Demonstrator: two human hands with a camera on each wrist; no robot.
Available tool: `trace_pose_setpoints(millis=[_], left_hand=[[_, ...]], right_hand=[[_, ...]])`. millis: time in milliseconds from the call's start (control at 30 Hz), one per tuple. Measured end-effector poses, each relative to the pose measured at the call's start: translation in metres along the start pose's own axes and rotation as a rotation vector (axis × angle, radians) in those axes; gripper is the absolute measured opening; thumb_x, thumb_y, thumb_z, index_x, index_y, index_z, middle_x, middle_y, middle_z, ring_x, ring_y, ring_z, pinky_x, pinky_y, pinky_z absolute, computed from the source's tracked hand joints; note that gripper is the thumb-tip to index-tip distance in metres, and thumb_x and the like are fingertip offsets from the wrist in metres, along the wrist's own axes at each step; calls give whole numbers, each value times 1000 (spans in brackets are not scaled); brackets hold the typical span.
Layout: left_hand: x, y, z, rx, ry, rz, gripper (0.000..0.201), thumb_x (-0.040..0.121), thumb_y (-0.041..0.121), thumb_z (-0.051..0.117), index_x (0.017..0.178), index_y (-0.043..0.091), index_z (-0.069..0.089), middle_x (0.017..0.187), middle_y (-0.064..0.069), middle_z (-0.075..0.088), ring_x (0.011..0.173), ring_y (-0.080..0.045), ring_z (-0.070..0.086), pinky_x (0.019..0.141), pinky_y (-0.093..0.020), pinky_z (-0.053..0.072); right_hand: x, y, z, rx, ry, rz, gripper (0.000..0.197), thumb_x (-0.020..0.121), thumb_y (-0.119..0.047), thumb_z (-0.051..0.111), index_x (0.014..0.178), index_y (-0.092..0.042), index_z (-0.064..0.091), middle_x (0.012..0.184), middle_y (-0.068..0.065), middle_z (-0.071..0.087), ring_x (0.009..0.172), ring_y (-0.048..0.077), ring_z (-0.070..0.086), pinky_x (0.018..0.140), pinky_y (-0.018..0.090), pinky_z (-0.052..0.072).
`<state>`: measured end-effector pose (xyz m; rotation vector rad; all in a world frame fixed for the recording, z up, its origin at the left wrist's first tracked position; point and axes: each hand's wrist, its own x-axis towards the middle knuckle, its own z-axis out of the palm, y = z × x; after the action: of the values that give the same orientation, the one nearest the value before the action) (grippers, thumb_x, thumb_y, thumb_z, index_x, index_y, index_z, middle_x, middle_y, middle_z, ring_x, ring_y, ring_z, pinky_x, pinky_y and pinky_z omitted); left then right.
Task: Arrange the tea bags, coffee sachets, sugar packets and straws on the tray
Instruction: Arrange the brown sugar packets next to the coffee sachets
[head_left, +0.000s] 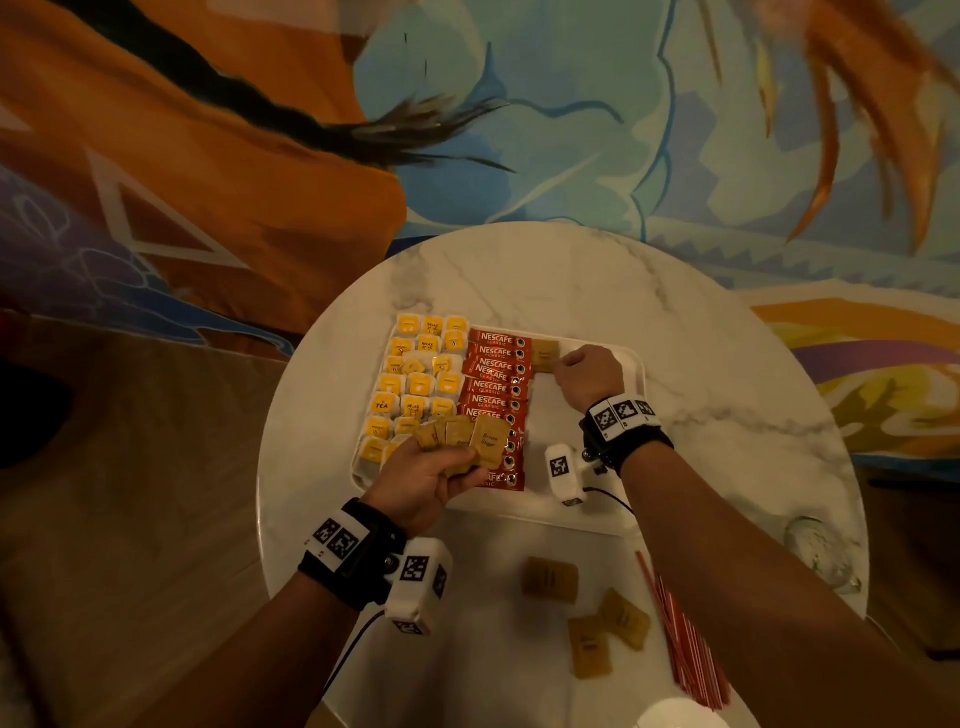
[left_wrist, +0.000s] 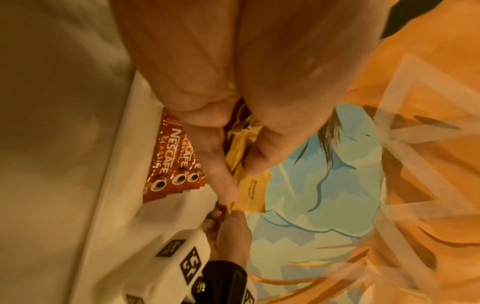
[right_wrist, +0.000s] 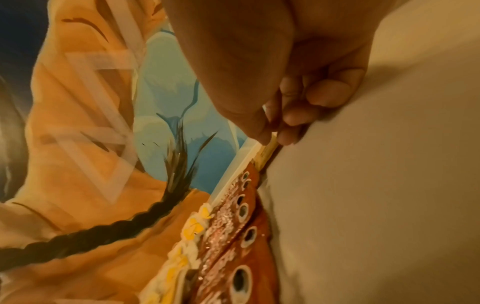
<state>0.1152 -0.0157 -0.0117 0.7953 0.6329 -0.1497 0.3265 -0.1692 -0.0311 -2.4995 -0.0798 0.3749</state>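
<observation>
You are working over a round marble table (head_left: 701, 322) with a white tray (head_left: 636, 364) sitting near its centre, and you are in the sugar step of the arranging. Across the tray's nine o'clock side the yellow tea bags (head_left: 415, 384) are lying in rows, and just beside them, toward the middle, the red Nescafé Classic coffee sachets (head_left: 496, 395) are lying in one overlapping column, so I judge both of those groups done. Your left hand (head_left: 423, 480) is holding a fanned sheaf of Brown Sugar packets (head_left: 467, 441) over the tray's six o'clock end, thumb and fingers curled round them, above the lower sachets. Your right hand (head_left: 587, 371) is reaching to the tray's twelve o'clock end, where the wrist view shows thumb and fingertips (right_wrist: 288, 139) pinching the edge of a sugar packet (head_left: 545, 355) that is lying just beside the top sachets. The tray's three o'clock side is lying bare. Off the tray, toward five o'clock on the table, the red straws (head_left: 685, 639) are lying in a bundle, and a few loose sugar packets (head_left: 587, 618) are lying near them. Next, I judge you will be letting that packet go square against the sachets, then drawing another from the fan to start the sugar column beneath it; peel one at a time.
</observation>
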Motion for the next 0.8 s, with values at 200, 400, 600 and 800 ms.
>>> trace_pose_setpoints(millis=[200,400,600,800], left_hand=[[3,-2,3,-43,27,32,35,93,-8,57,126,3,61,118,-20,71,99,-28,74,74,-34,63],[7,-4,5,-64,47,76,37,92,-9,58,127,1,60,123,-20,69,101,-28,73,78,-35,62],[12,-9,10,-66,76,108,40,92,-8,59,131,-8,54,129,-28,63,99,-28,72,74,-33,61],[16,-10,12,-43,-3,105,33,91,-8,61,123,-3,60,121,-24,68,98,-28,73,78,-34,62]], right_hand=[[-39,-4,-15,195,-98,-127,15,96,-30,61,90,-21,71,84,-3,74,76,13,66,70,27,50],[-104,-4,-21,449,-340,-218,27,96,-38,65,83,-17,78,80,4,75,60,9,60,61,23,52],[-132,11,11,579,-309,-225,10,87,-25,79,87,-16,74,81,3,73,69,8,64,63,23,52],[-129,15,18,554,-206,-237,9,89,-21,75,82,-17,71,77,2,70,67,8,61,64,25,52]])
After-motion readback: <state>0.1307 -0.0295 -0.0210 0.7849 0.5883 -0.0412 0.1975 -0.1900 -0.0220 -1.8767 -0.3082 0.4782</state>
